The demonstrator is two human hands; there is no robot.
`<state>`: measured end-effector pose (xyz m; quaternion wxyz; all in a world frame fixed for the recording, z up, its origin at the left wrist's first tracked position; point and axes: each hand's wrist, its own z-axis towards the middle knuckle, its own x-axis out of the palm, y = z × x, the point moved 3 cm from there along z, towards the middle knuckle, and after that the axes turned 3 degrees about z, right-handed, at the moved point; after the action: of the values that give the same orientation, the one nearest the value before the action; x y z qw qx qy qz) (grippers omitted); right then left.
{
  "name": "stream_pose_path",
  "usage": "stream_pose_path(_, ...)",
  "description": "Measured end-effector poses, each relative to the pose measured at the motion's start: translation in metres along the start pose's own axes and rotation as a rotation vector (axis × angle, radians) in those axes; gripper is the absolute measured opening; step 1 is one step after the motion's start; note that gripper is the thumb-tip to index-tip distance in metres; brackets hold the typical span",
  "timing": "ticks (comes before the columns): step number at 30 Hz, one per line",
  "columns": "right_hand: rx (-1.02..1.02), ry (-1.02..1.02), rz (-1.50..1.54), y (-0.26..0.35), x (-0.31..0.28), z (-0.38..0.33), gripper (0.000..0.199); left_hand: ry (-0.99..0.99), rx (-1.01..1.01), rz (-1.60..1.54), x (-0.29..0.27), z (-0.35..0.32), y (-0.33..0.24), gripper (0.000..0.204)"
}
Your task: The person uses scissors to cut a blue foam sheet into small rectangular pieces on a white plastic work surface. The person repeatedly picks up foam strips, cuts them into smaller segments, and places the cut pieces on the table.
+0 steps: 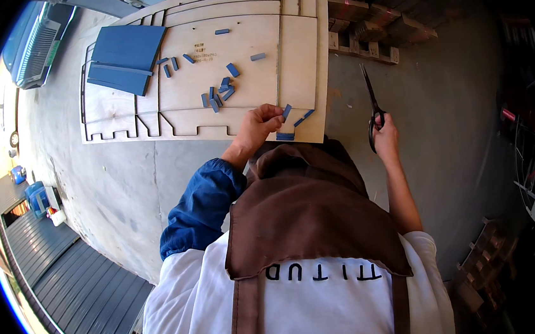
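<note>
My left hand is over the near edge of a wooden die board, its thumb and fingers pinching a small blue strip. Just beyond those fingertips, another blue strip lies along a dark line in the board, and a short blue piece sits at the board's near edge. Held out to the right, off the board, my right hand grips black-handled scissors, blades pointing away from me. The blades look closed or nearly so.
Several cut blue pieces lie scattered mid-board. Larger blue sheets rest at its far left. Wooden pallets stand beyond the board to the right. A vehicle is at the far left, over grey concrete floor.
</note>
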<state>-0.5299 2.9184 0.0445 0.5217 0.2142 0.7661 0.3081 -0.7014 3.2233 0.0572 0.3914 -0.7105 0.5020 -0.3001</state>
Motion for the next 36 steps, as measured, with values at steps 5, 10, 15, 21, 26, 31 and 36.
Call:
stream_pose_path(5, 0.029, 0.095, 0.14, -0.04, 0.027, -0.012, 0.018, -0.191, 0.113, 0.389, 0.024, -0.018, 0.003, 0.015)
stream_pose_path(10, 0.012, 0.203, 0.191, -0.022, 0.03, -0.029, 0.026, -0.394, 0.13, 0.487, 0.011, -0.035, 0.017, 0.014)
stream_pose_path(15, -0.02, 0.277, 0.229, -0.036, 0.037, -0.029, 0.027, -0.524, 0.144, 0.571, -0.014, -0.047, 0.016, 0.015)
stream_pose_path(21, -0.026, 0.329, 0.288, -0.038, 0.042, -0.025, 0.031, -0.575, 0.039, 0.587, 0.006, -0.045, 0.023, 0.02)
stream_pose_path(26, -0.011, 0.328, 0.347, -0.028, 0.045, -0.03, 0.033, -0.639, 0.12, 0.607, 0.025, -0.039, 0.031, 0.02)
stream_pose_path(31, -0.01, 0.34, 0.397, -0.015, 0.046, -0.034, 0.032, -0.525, 0.178, 0.728, 0.038, -0.042, 0.029, 0.02)
stream_pose_path(36, 0.005, 0.345, 0.4, -0.002, 0.047, -0.034, 0.032, -0.434, 0.418, 0.955, 0.054, -0.046, 0.013, 0.023)
